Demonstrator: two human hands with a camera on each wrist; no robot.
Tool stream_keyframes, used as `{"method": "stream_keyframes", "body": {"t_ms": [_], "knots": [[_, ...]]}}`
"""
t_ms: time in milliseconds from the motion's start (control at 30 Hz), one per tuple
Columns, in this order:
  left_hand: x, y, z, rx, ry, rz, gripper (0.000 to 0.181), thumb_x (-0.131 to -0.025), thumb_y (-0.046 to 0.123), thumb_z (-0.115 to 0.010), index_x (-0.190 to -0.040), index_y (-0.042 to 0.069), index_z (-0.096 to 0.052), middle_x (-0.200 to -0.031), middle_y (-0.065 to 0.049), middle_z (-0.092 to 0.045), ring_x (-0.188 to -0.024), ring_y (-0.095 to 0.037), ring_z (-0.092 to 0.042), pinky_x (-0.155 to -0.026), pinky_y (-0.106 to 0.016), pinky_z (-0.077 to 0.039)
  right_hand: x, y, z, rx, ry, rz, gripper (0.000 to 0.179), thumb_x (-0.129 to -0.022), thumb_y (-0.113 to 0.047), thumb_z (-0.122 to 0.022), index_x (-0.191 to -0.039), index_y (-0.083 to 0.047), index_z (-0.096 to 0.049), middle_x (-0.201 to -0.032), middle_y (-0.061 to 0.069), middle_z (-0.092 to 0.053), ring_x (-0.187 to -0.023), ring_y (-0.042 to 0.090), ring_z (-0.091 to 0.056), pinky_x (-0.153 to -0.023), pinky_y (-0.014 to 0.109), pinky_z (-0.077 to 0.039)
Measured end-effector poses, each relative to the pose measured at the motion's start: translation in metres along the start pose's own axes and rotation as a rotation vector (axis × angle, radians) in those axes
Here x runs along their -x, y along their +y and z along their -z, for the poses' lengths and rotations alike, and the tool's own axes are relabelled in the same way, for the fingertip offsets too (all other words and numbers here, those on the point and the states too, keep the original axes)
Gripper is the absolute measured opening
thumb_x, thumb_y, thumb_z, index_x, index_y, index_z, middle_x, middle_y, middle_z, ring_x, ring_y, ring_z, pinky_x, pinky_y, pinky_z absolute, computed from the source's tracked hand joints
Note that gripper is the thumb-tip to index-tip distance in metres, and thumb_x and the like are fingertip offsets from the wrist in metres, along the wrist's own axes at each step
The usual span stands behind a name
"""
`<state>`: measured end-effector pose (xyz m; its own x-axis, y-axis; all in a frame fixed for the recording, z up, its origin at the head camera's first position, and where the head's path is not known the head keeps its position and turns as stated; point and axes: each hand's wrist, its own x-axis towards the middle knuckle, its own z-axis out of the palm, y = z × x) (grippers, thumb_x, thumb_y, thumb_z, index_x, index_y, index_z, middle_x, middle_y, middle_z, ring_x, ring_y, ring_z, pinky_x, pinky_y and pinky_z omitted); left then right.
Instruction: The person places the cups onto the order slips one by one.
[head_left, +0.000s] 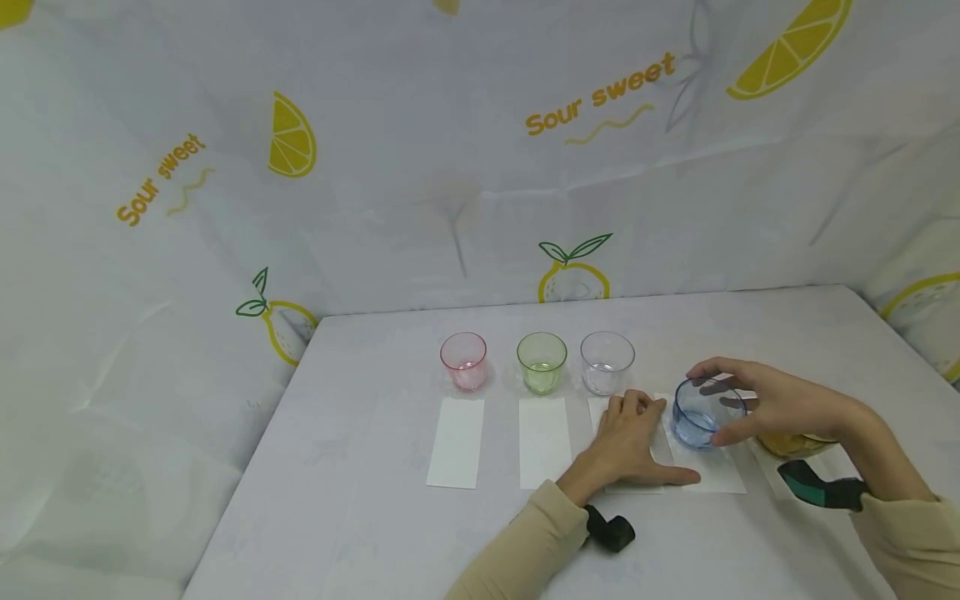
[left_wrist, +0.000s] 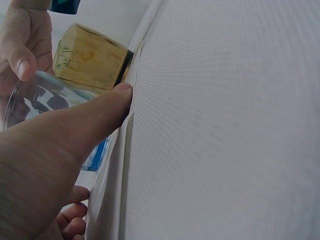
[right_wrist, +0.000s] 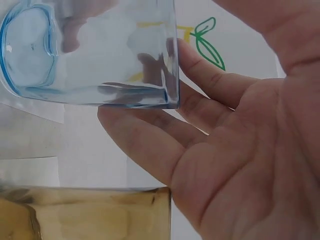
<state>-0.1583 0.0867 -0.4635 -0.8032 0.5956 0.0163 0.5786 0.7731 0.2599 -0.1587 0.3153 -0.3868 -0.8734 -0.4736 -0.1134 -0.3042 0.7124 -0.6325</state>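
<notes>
My right hand (head_left: 780, 404) holds a blue glass (head_left: 696, 425) by its sides, fingers behind it and thumb in front. The glass is over a white card (head_left: 712, 471); whether its base touches the card is unclear. My left hand (head_left: 626, 446) rests across that card and the white card to its left, thumb stretched out toward the glass. In the left wrist view the left thumb (left_wrist: 107, 107) touches the paper and the other fingers are bent. An amber glass (right_wrist: 100, 215) stands beside the blue one, partly behind my right wrist in the head view.
Along the back stand a pink glass (head_left: 465, 364), a green glass (head_left: 542, 364) and a colourless glass (head_left: 607, 364). White cards lie before the pink one (head_left: 456, 442) and the green one (head_left: 544, 442). A lemon-printed sheet (head_left: 420, 167) hangs behind the white table (head_left: 337, 500).
</notes>
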Motion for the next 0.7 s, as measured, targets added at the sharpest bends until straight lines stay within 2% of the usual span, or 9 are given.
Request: {"method": "stream_keyframes", "body": {"t_ms": [133, 467, 700], "knots": [[0.0005, -0.0001, 0.0002, 0.0, -0.001, 0.001, 0.1, -0.075, 0.079, -0.07, -0.155, 0.025, -0.042, -0.145, 0.007, -0.042, -0.126, -0.009, -0.039, -0.103, -0.021, -0.039, -0.0011, -0.0007, 0.0006, 0.009, -0.018, -0.003, 0.08, -0.077, -0.03, -0.089, -0.141, -0.005, -0.049, -0.14, 0.018, -0.057, -0.124, 0.043, -0.059, -0.086, 0.013, -0.049], [0.0012, -0.0001, -0.0001, -0.023, 0.004, 0.002, 0.1, -0.075, 0.081, -0.069, -0.154, 0.027, -0.042, -0.145, 0.007, -0.043, -0.123, -0.008, -0.039, -0.102, -0.02, -0.039, -0.0013, 0.0007, 0.0049, -0.056, -0.098, -0.015, 0.083, -0.081, -0.028, -0.086, -0.147, 0.001, -0.042, -0.147, 0.023, -0.051, -0.131, 0.048, -0.051, -0.09, 0.01, -0.046], [0.002, 0.0019, 0.0027, -0.068, 0.013, -0.001, 0.099, -0.074, 0.083, -0.068, -0.152, 0.026, -0.045, -0.144, 0.008, -0.045, -0.124, -0.008, -0.041, -0.105, -0.02, -0.04, -0.0007, 0.0005, 0.0058, -0.066, -0.111, -0.031, 0.084, -0.082, -0.026, -0.086, -0.148, 0.0, -0.041, -0.148, 0.024, -0.049, -0.132, 0.049, -0.05, -0.089, 0.01, -0.046]]}}
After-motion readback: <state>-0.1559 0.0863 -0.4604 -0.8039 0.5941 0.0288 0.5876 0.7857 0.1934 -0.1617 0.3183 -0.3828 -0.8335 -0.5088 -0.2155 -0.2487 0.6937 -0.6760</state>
